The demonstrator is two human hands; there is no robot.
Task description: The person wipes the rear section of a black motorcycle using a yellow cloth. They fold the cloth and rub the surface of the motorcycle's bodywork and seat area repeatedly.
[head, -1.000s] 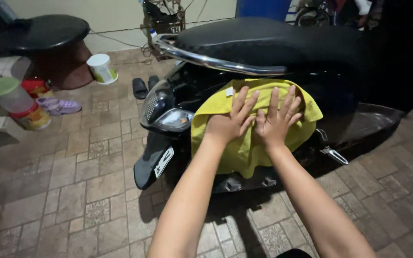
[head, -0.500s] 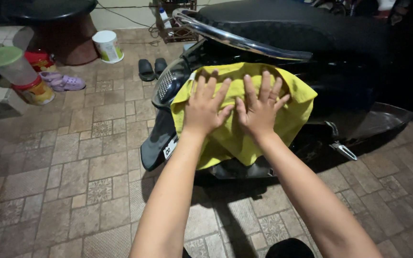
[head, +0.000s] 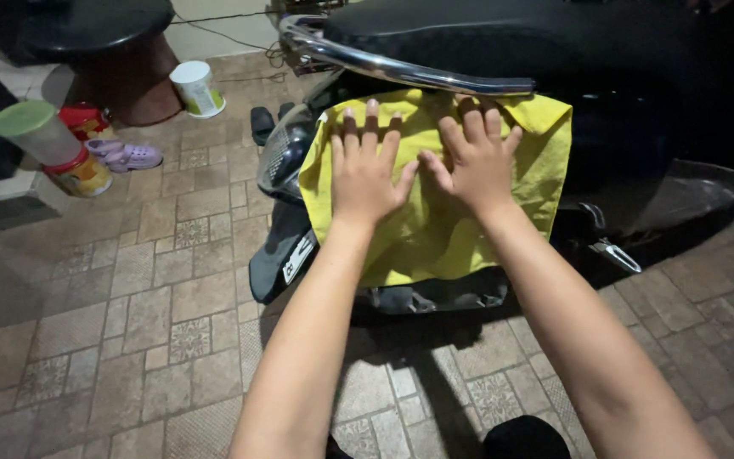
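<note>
Both hands lie flat and open on a yellow cloth [head: 435, 229] draped over the rear side panel of a black scooter [head: 639, 127], just below its chrome grab rail [head: 401, 68]. The left hand [head: 367, 170] presses the cloth with fingers spread and pointing up toward the rail; the right hand [head: 475, 161] does the same beside it, thumbs nearly meeting in the middle. Neither hand grips anything: palms and fingers rest on the fabric, unclenched. The cloth hangs down past the tail light [head: 280, 153] at its left edge and covers most of the panel, its lower hem near the black mudguard [head: 278, 255]. The scooter stands on a patterned tiled floor [head: 129, 323]. To the left, well apart from the scooter, are a white bucket [head: 196, 87], a small lilac shoe [head: 129, 155], a green-lidded container [head: 37, 129] standing on a tin [head: 82, 172], and a pair of dark sandals [head: 262, 121] near the rear wheel.
</note>
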